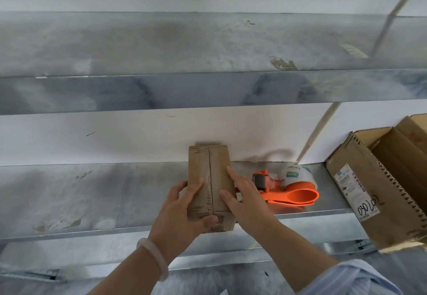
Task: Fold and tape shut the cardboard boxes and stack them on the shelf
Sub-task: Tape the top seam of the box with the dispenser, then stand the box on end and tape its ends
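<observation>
- Striped sleeve [351,278] covers the right arm; a pale bracelet [153,257] circles the left wrist.
- Left hand [182,211] grips the small box [209,179], thumb across its near end.
- Right hand [245,197] lays straight fingers along its right side.
- That small box sits on the metal shelf [92,193], with an orange tape dispenser [288,190] just beside it and a large open box [381,190] farther right.

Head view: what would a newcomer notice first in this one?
The small cardboard box on the metal shelf: the left hand grips its near end, the right hand rests flat on its right side. An orange tape dispenser lies just right of it, and a larger open box sits far right.
</observation>
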`<state>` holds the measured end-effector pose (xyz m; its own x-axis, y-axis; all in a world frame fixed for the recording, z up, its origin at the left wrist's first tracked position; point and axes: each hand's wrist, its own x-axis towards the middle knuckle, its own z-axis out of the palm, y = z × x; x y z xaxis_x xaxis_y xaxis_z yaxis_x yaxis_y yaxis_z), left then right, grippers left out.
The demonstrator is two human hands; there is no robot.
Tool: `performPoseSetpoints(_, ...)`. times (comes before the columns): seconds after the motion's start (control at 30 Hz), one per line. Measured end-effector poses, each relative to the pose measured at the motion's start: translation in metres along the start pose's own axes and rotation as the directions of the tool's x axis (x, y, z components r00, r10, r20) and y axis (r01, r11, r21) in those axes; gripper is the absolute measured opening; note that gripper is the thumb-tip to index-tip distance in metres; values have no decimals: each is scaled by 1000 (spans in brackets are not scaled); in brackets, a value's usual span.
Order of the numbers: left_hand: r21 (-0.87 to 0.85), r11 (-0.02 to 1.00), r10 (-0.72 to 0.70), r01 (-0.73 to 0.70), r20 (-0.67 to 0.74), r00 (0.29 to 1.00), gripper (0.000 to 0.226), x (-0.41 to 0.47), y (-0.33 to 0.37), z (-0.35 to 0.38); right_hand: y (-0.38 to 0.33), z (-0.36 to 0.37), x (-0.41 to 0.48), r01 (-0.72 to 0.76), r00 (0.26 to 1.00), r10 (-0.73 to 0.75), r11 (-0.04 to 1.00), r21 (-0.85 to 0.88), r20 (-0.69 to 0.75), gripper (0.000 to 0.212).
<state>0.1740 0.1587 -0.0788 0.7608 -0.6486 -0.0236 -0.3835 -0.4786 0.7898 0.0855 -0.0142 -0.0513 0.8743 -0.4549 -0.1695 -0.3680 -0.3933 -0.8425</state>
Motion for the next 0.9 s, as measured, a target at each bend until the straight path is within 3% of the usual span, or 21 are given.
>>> performPoseSetpoints(0.2, -100, 995, -12, 3, -89, 996, 83, 1, 13, 19, 8, -27, 7, 30, 996, -20, 992, -123, 87, 61)
performPoseSetpoints(0.37, -61, 997, -48, 48, 14, 999, 91, 5, 17, 15, 30, -95, 13, 78, 970, -159, 921, -382, -184, 57)
performPoseSetpoints(0.43, -15, 998, -64, 65, 13, 998, 96, 6, 19, 12, 51, -130, 19, -7, 976, -84, 908, -419, -200, 71)
performPoseSetpoints(0.57, 13, 996, -83, 86, -150, 985, 98, 1, 30, 11, 95, -170, 29, -140, 987, 159, 854, -502, -5, 105)
performPoseSetpoints(0.63, 74, 997, 4, 20, -305, 952, 81, -1, 38, 9, 112, -174, 32, -115, 986, 159, 864, -491, 48, 105)
performPoseSetpoints(0.73, 176, 980, 167, -90, -488, 857, 58, -1, 54, 5, 125, -171, 33, -76, 997, 75, 892, -446, -20, 89)
performPoseSetpoints(0.83, 213, 948, 315, -237, -510, 801, 43, 0, 85, 8, 120, -168, 26, -69, 998, 56, 902, -425, -42, 67)
performPoseSetpoints(0.9, 198, 917, 398, -345, -427, 812, 32, -2, 109, 17, 119, -165, 18, -57, 998, 46, 912, -407, -36, 62)
